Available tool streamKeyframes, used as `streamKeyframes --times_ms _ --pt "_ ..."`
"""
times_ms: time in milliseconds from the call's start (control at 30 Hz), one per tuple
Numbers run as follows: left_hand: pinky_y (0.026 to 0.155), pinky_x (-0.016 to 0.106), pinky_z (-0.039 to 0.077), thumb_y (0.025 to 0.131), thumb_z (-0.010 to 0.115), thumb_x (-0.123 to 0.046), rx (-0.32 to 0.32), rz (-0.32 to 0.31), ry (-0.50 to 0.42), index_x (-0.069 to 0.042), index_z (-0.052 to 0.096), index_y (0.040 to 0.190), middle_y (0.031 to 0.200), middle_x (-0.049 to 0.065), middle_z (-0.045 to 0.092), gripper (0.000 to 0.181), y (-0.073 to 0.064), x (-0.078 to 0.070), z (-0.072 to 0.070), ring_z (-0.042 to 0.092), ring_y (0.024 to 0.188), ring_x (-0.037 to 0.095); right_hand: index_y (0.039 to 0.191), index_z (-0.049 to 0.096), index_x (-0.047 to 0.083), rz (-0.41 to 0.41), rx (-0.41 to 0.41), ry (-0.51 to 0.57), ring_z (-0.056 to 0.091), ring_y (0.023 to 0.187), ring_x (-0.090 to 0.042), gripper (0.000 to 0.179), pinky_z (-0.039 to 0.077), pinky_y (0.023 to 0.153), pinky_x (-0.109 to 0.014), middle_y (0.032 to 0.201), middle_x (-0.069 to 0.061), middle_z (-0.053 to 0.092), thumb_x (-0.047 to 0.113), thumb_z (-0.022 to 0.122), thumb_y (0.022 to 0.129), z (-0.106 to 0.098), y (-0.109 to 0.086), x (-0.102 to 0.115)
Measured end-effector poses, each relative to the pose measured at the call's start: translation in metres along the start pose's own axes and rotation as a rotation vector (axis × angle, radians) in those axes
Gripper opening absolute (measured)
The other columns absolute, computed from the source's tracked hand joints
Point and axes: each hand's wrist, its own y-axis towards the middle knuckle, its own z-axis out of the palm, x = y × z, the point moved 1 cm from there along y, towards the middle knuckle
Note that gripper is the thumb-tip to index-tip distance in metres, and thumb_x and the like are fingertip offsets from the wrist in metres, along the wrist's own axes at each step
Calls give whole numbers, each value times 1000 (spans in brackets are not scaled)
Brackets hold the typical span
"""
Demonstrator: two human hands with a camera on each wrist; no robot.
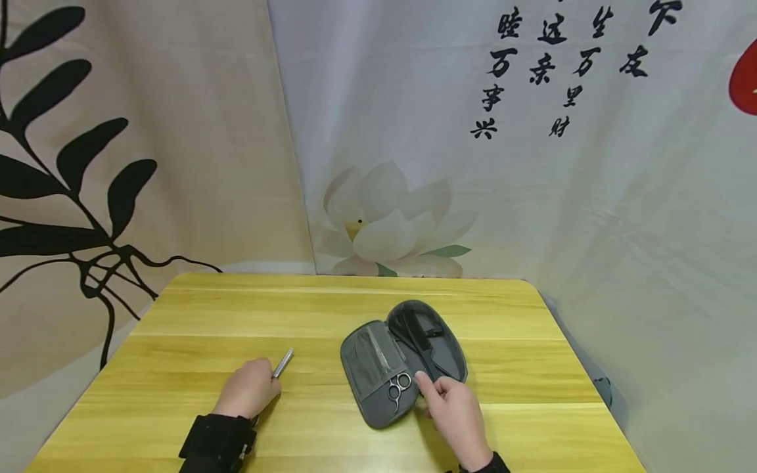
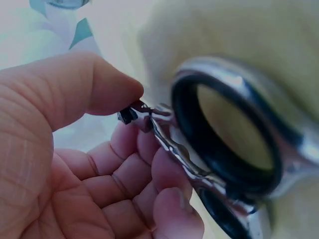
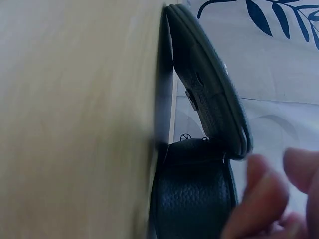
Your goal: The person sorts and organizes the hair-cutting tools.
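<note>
My left hand (image 1: 247, 389) is low over the table's left half, its thumb and fingers pinching silver hair scissors (image 1: 284, 363). Their finger rings (image 2: 227, 132) with black inserts fill much of the left wrist view. Right of them, a grey zip case (image 1: 378, 410) lies unfolded. Another pair of scissors (image 1: 395, 392) sits on its left half, and a black comb (image 1: 421, 338) lies in the right half. My right hand (image 1: 458, 414) is at the case's near edge, thumb tip right at the border. In the right wrist view its bent fingers (image 3: 264, 199) show beside the case, with a gap to the thumb.
The case's left half has a clear mesh pocket (image 1: 375, 351). A small black clip (image 1: 434, 333) lies beside the comb. The wooden table (image 1: 532, 420) has rounded far corners, and printed cloth hangings (image 1: 621, 197) stand behind it and along its sides.
</note>
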Motion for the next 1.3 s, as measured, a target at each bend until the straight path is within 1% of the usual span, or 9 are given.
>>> streamKeyframes --times_ms 233,367,533,667,767,833,967,1033,1300 --pt "53 29 40 99 67 -6 -37 -25 -82 3 64 92 72 7 58 12 0 -1 -11 50 60 19 60 56 22 -76 -155 97 48 46 -6 50 36 44 -22 52 0 64 43 74 102 -3 -1 2" --pt "54 30 45 102 70 -10 -74 -29 -124 8 68 110 82 8 69 20 2 -4 -16 57 64 17 61 60 19 -129 -225 192 48 46 -5 45 36 43 -21 51 1 62 30 75 103 -4 -2 2" --pt "61 31 51 105 69 -16 -126 -73 -284 6 67 122 95 11 76 27 4 -10 -20 66 73 17 65 66 13 -150 -271 281 46 45 -5 39 34 41 -22 52 4 61 21 74 102 -3 -3 2" --pt "65 29 51 105 70 -22 -203 -107 -417 1 68 124 102 13 79 30 5 -15 -21 70 80 19 67 68 12 -142 -270 304 49 46 -6 37 34 40 -21 52 2 62 20 74 103 -2 -1 0" --pt "64 26 52 105 72 -27 -245 -148 -575 0 68 122 103 14 80 32 6 -19 -19 71 82 18 66 68 12 -130 -256 317 51 47 -7 38 35 40 -21 53 2 62 20 73 104 -2 0 -1" --pt "63 24 55 105 71 -27 -257 -170 -739 1 67 121 101 11 81 32 7 -23 -15 71 79 15 66 68 12 -125 -249 327 51 47 -8 39 35 40 -21 53 2 62 21 72 104 -2 0 -1" --pt "66 23 61 108 66 -21 -226 -171 -1132 6 60 121 94 1 82 30 10 -37 -1 69 72 8 67 69 9 -138 -235 358 52 47 -8 40 35 40 -22 53 2 62 22 71 105 -2 0 0" --pt "66 23 62 109 64 -19 -197 -153 -1278 7 57 123 91 -4 81 30 10 -47 8 69 71 7 68 69 8 -150 -226 378 50 45 -7 40 35 39 -22 53 1 62 21 71 105 -2 -1 1" --pt "72 25 67 108 64 -15 -114 -76 -1553 5 55 121 96 5 82 25 5 -79 32 77 79 10 70 68 4 -150 -200 419 48 42 -4 40 36 38 -22 53 1 61 19 69 106 -1 -2 1"
